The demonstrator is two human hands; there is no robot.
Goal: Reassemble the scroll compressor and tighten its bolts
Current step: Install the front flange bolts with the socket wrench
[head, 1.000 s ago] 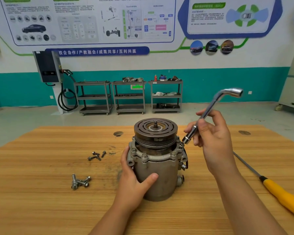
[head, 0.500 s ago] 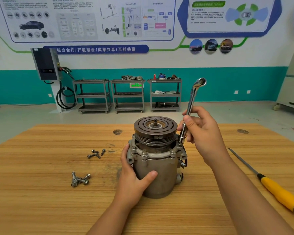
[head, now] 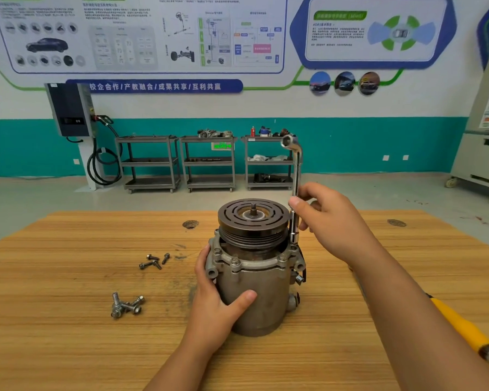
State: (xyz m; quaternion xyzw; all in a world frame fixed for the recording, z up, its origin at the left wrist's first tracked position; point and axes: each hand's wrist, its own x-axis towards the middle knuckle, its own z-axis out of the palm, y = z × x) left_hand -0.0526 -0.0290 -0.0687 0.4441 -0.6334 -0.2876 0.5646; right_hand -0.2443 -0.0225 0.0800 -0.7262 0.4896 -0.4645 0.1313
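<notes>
The fingers [head: 296, 203] of the right hand [head: 336, 224] are pinching the shiny wrench [head: 296, 170], which is standing straight up. Its bottom end seems to be sitting on a bolt at the right rim of the compressor [head: 263, 294], but that spot is hard to see. The left hand [head: 218, 303] is wrapping around the compressor's side. The compressor is standing upright in the middle of the wooden table [head: 68, 348], with loose bolts [head: 126, 306] lying to its left.

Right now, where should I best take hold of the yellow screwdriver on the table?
Grip the screwdriver by its yellow handle, from above and from the right: the handle lies flat, thick and uncovered, while the right forearm hides the shaft end.
</notes>
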